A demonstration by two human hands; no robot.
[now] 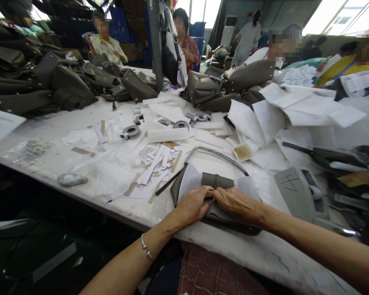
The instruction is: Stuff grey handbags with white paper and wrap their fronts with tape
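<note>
A dark olive handbag lies on the white table right in front of me, with white paper sheets over parts of it. Its wrapped handle arches away from me on the far side. My left hand rests on the bag, fingers closed near its middle. Close against it, my right hand has thumb and fingers pinched together at the same spot. Something small and pale shows between the fingertips, too small to name. A dark strap sticks out at the bag's left.
Paper strips lie left of the bag, wrapped coils farther back. A small yellowish dish stands behind the handle. Olive bags pile at the back left; white sheets and a grey device are at right. Several people sit beyond.
</note>
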